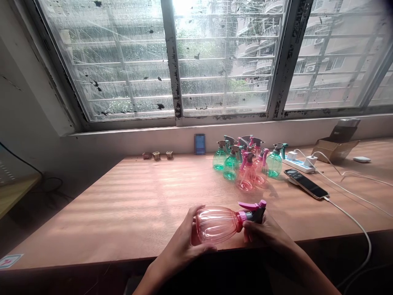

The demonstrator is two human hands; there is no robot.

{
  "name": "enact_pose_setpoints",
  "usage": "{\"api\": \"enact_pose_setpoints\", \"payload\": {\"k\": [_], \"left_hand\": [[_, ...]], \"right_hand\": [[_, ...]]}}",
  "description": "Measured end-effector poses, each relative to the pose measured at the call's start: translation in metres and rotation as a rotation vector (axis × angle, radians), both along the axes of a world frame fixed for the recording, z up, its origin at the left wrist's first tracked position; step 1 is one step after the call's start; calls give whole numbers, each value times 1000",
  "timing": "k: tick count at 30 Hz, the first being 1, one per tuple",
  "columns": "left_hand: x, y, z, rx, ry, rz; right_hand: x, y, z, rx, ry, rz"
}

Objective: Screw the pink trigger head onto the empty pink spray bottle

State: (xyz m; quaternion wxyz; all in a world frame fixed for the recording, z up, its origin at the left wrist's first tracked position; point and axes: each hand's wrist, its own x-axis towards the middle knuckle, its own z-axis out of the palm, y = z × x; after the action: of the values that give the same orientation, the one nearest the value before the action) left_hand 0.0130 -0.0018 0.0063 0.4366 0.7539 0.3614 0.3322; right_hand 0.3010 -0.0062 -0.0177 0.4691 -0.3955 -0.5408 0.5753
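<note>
Pink translucent plastic spray bottle (219,223) lay sideways at the near edge of the wooden desk (129,205). Left hand (184,241) cupped its base; right hand (264,231) gripped the pink-and-black trigger head (253,209). Cluster of green and pink spray bottles (245,164) stood well apart, beside a phone (305,183) on its cable. Risk, as judged: a loosened grip could roll the bottle off the edge.

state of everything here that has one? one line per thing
pink spray bottle: on its side, empty, nozzle on, held in both hands
left hand: gripping bottle body
right hand: gripping nozzle neck
cluster of spray bottles: upright, capped
phone: flat, cable plugged in, screen dark
window: shut, dirty
</note>
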Motion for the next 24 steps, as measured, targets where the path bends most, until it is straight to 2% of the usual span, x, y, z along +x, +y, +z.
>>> {"api": "enact_pose_setpoints", "payload": {"k": [6,13,17,20,24], "left_hand": [[-2,1,-6,28,3,6],[-4,1,0,-16,-7,35],[-3,1,2,-8,38,65],[0,0,3,-27,-21,2],[3,-2,4,24,-67,6]], "right_hand": [[1,1,2,21,-33,-31],[1,-2,13,39,-129,-39],[2,1,2,27,-46,-3],[3,3,-9,15,-2,-46],[4,5,-9,36,-62,-30]]}}
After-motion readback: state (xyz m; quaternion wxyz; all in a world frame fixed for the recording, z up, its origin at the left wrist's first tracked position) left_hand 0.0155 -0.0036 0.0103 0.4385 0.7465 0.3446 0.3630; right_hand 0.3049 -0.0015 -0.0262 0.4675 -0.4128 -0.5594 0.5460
